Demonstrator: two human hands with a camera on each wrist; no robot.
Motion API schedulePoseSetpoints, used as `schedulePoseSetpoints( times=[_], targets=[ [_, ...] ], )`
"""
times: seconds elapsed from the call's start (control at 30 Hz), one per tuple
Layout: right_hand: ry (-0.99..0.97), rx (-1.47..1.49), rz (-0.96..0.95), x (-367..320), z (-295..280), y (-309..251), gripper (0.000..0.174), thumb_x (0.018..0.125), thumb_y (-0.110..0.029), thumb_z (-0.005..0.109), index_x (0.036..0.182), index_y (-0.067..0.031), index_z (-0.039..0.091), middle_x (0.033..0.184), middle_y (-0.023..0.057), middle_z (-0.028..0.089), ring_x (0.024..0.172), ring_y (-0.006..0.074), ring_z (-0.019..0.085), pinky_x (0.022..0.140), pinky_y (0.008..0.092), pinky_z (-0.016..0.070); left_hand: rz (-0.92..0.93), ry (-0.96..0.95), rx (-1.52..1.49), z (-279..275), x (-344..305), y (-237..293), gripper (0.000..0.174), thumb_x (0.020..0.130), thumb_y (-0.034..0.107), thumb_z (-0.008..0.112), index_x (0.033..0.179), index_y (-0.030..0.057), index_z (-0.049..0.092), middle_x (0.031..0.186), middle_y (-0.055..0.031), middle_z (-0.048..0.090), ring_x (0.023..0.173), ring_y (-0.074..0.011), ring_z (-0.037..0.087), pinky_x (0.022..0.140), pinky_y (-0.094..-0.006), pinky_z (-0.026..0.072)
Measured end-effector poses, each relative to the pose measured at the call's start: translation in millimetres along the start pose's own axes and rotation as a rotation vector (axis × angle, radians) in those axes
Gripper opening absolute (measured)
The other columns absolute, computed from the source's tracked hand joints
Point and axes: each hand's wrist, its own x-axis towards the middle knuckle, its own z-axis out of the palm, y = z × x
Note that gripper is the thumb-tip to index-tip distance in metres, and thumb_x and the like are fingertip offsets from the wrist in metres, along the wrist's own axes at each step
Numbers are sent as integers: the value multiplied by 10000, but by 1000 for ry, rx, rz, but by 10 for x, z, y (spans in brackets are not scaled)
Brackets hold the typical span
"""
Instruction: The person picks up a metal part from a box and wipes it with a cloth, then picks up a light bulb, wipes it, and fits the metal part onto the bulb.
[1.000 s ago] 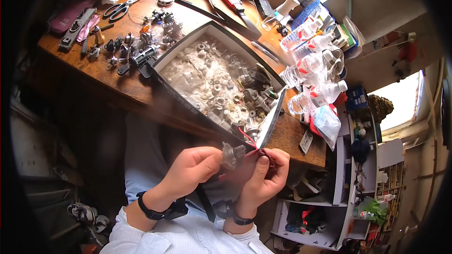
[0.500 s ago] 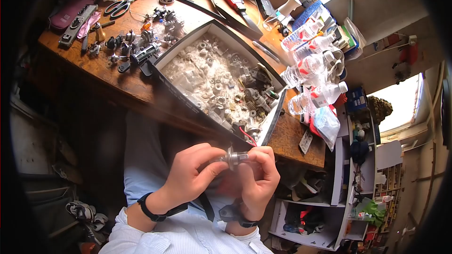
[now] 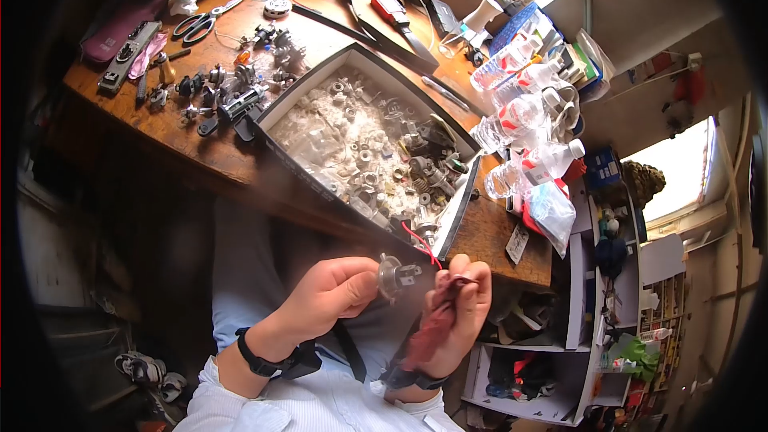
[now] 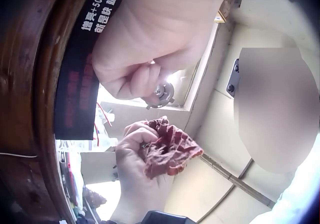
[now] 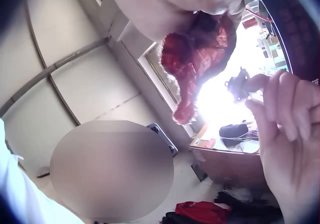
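Observation:
My left hand pinches a headlight bulb by its glass end, with the metal collar and prongs facing right. In the left wrist view the round collar of the bulb shows beyond the curled fingers. Just to the right, my right hand grips a crumpled dark red cloth, which hangs down over the palm. The cloth has a frayed edge in the right wrist view. A gap separates bulb and cloth.
An open box of loose bulbs and small parts stands at the table edge, a red wire hanging from its near corner. More bulbs and scissors lie left. Plastic bottles line the right side.
Half a second ago the bulb's prongs were at my right hand's fingers. My right hand has since drawn away to the right and turned, so the cloth now shows; the left still holds the bulb.

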Motion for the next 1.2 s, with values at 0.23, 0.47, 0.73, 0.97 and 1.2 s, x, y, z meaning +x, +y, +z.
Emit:
schedulePoseSetpoints(
  times=[0.23, 0.47, 0.73, 0.97, 1.2],
  targets=[
    [-198, -346, 39, 10, -108, 81, 170, 867, -21, 641, 942, -24, 488, 921, 56, 505, 818, 84, 482, 741, 199, 393, 157, 54, 509, 33, 1, 118, 185, 962, 125, 552, 1027, -26, 638, 936, -40, 653, 846, -113, 585, 751, -273, 464],
    [-34, -790, -379, 2, -3, 171, 188, 873, -13, 655, 924, -32, 475, 893, 60, 497, 737, 65, 439, 677, 198, 392, 97, 111, 444, 28, 21, 64, 243, 987, 192, 532, 1040, -22, 633, 799, -21, 589, 692, -119, 527, 626, -244, 429],
    [7, -358, -124, 55, -109, 87, 218, 920, -151, 658, 1006, -11, 516, 987, 62, 562, 865, 96, 526, 801, 221, 426, -78, -119, -174, -42, 5, -3, 467, 999, 441, 475, 1040, -12, 579, 712, 33, 417, 563, -39, 282, 472, -183, 227],
    [-290, -291, 72, -7, 25, 71, 176, 952, -86, 594, 1077, 36, 581, 1051, 81, 571, 835, 103, 592, 720, 208, 476, -165, -7, -248, 22, -28, -1, 423, 1019, 405, 442, 1091, 5, 561, 761, 17, 480, 559, -21, 297, 468, -177, 245],
    [-184, -441, 20, -51, 69, 159, 145, 958, -92, 590, 1048, 7, 537, 949, 43, 564, 638, 38, 520, 529, 170, 415, 89, 265, -33, 157, 58, -123, 408, 1024, 401, 433, 1040, 23, 585, 737, 45, 478, 571, -16, 348, 486, -194, 271]
  ],
)
